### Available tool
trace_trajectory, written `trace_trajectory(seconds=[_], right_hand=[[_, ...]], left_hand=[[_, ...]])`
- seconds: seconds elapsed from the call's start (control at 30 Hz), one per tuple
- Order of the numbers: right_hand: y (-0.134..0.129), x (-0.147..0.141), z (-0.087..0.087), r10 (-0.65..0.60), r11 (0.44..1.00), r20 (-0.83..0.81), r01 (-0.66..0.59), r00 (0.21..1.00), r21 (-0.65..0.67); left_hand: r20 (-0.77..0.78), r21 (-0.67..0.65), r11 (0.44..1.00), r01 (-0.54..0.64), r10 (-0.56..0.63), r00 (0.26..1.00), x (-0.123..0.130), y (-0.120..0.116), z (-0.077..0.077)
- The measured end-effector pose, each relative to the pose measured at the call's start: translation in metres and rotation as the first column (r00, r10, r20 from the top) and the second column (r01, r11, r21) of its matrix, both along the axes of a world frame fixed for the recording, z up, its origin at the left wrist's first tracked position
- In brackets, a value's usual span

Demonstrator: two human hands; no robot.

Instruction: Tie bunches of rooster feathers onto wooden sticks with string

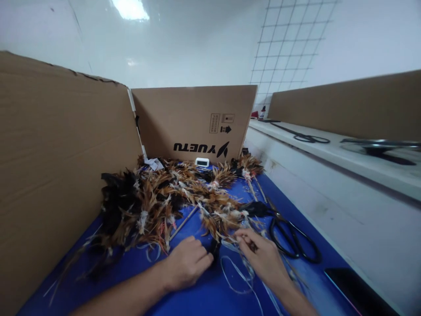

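Note:
My left hand (189, 263) is closed above the blue tabletop, its fingers curled round a tuft of black feathers (215, 248) that sticks out past the thumb. Close by on the right, my right hand (263, 259) is pinched, thumb against fingers, with dark brown feathers (251, 242) showing between them. Thin clear plastic string (237, 274) loops over the table between and below the two hands. Just beyond them spreads a heap of brown and black feather bundles (184, 188), several tied with white or pink string.
Black-handled scissors (294, 239) lie right of my right hand, with a dark phone (358, 289) nearer me. A thin stick (184, 223) crosses the blue table. Cardboard walls (194, 114) stand left and behind; a small white digital display (201, 162) sits at the back. A white ledge (342, 160) runs along the right.

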State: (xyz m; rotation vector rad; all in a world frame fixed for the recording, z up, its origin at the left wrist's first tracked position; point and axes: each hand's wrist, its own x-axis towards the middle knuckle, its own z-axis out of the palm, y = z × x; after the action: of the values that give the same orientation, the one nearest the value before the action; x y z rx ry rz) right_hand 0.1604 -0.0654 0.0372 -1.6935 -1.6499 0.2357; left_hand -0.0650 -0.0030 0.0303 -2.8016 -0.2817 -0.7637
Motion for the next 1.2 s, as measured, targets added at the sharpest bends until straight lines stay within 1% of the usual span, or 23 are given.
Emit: trace_trajectory(seconds=[0.1, 0.17, 0.23, 0.37, 0.47, 0.53, 0.6, 0.63, 0.7, 0.73, 0.8, 0.83, 0.9, 1.0, 1.1, 1.2], right_hand=[[0.007, -0.004, 0.008, 0.050, 0.999, 0.071, -0.048, 0.996, -0.024], [0.014, -0.011, 0.014, 0.083, 0.996, 0.162, -0.076, 0.983, -0.049], [0.022, -0.019, 0.018, 0.102, 0.992, 0.259, -0.079, 0.961, -0.097], [0.044, -0.034, 0.013, 0.103, 0.980, 0.420, -0.019, 0.902, -0.200], [0.055, -0.037, 0.008, 0.104, 0.974, 0.462, 0.004, 0.881, -0.225], [0.056, -0.035, 0.010, 0.110, 0.982, 0.428, -0.031, 0.897, -0.188], [0.050, -0.032, 0.016, 0.130, 0.987, 0.352, -0.089, 0.927, -0.130], [0.045, -0.030, 0.020, 0.149, 0.987, 0.304, -0.122, 0.941, -0.106], [0.034, -0.026, 0.025, 0.186, 0.982, 0.196, -0.174, 0.963, -0.077], [0.029, -0.025, 0.026, 0.198, 0.979, 0.141, -0.190, 0.970, -0.071], [0.022, -0.022, 0.024, 0.207, 0.976, 0.037, -0.203, 0.978, -0.080], [0.020, -0.020, 0.021, 0.206, 0.974, -0.010, -0.207, 0.978, -0.094], [0.019, -0.018, 0.016, 0.212, 0.967, -0.086, -0.222, 0.973, -0.128], [0.020, -0.016, 0.013, 0.230, 0.957, -0.177, -0.255, 0.957, -0.139], [0.022, -0.015, 0.015, 0.213, 0.959, -0.242, -0.250, 0.947, -0.135], [0.022, -0.015, 0.015, 0.174, 0.961, -0.302, -0.229, 0.937, -0.157]], left_hand=[[-0.043, 0.066, 0.992, 0.106, -0.103, 0.994, 0.001, -0.003, 0.005], [-0.081, 0.079, 0.983, 0.166, -0.160, 0.984, 0.000, -0.004, 0.009], [-0.116, 0.071, 0.976, 0.207, -0.198, 0.973, -0.002, -0.006, 0.013], [-0.153, 0.020, 0.979, 0.204, -0.198, 0.968, -0.002, -0.010, 0.016], [-0.168, -0.016, 0.983, 0.185, -0.185, 0.968, -0.001, -0.007, 0.012], [-0.144, -0.040, 0.991, 0.132, -0.136, 0.980, -0.002, -0.002, 0.008], [-0.067, -0.087, 0.996, 0.010, -0.016, 0.998, -0.004, 0.005, 0.004], [-0.013, -0.128, 0.990, -0.057, 0.056, 0.998, -0.006, 0.009, 0.003], [0.094, -0.242, 0.956, -0.165, 0.193, 0.977, -0.009, 0.016, 0.001], [0.143, -0.307, 0.931, -0.198, 0.251, 0.957, -0.010, 0.019, 0.000], [0.208, -0.423, 0.877, -0.227, 0.338, 0.918, -0.012, 0.023, -0.001], [0.218, -0.462, 0.857, -0.227, 0.358, 0.908, -0.012, 0.024, -0.002], [0.200, -0.503, 0.840, -0.204, 0.342, 0.918, -0.012, 0.025, -0.004], [0.114, -0.538, 0.827, -0.160, 0.260, 0.959, -0.009, 0.023, -0.005], [0.034, -0.552, 0.817, -0.166, 0.221, 0.975, -0.006, 0.022, -0.007], [-0.012, -0.544, 0.819, -0.184, 0.212, 0.977, -0.005, 0.022, -0.009]])
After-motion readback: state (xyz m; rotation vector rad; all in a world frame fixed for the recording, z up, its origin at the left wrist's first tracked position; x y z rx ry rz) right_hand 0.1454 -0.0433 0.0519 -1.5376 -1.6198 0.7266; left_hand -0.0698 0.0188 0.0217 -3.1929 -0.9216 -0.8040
